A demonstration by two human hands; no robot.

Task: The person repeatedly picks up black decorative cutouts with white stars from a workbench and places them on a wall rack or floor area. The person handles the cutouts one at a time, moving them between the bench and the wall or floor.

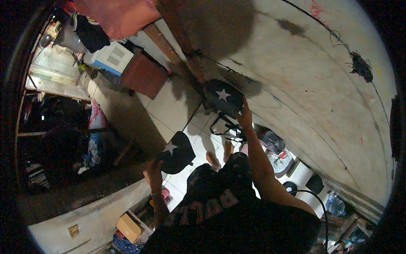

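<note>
My left hand (pixel 152 171) grips a black pad (pixel 178 155) with a pale star on it, held out low on the left at waist level. My right hand (pixel 244 115) is closed on the edge of a second black pad (pixel 220 100), also starred, farther forward and to the right, near the wall. Black straps (pixel 226 129) hang below that second pad. Both fingertips are partly hidden by the pads. My bare feet (pixel 212 161) show on the white tiles below.
A stained wall (pixel 317 93) runs along the right, with bags (pixel 277 158) at its foot. A brown box (pixel 144 74) under a white crate (pixel 110 57) stands ahead left, beside a wooden post. A cluttered opening (pixel 63 139) is at left, a cardboard box (pixel 129 226) lower left.
</note>
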